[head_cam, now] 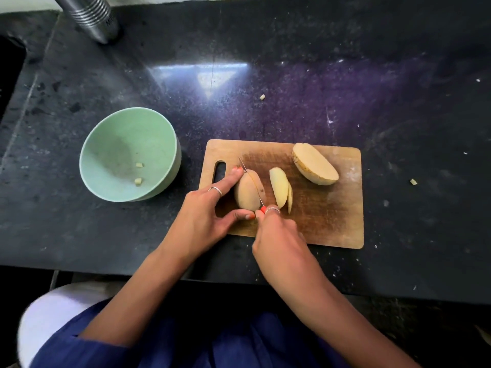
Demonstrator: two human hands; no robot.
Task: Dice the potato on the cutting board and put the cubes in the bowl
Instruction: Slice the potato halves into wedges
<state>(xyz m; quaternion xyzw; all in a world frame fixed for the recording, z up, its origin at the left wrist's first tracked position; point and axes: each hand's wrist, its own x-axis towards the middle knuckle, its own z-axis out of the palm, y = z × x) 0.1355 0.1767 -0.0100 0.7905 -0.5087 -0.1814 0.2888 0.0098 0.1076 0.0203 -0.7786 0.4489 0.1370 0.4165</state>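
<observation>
On the wooden cutting board (332, 208) lies a potato piece (245, 193) that my left hand (207, 211) holds between fingers and thumb. My right hand (276, 229) grips a knife (252, 181) whose thin blade is sunk lengthwise into that piece; the handle is hidden in my fist. Two cut slices (280, 189) lean together just right of the blade. A potato half (314, 163) rests cut face up at the board's far right. The pale green bowl (127, 128) to the left of the board holds two small cubes (138, 172).
The board and bowl sit on a dark stone counter (292, 88). Stray potato bits lie on the counter at the back (262, 96) and at the right (413, 181). A metal tap spout (90, 17) reaches in at the top left, beside a sink edge.
</observation>
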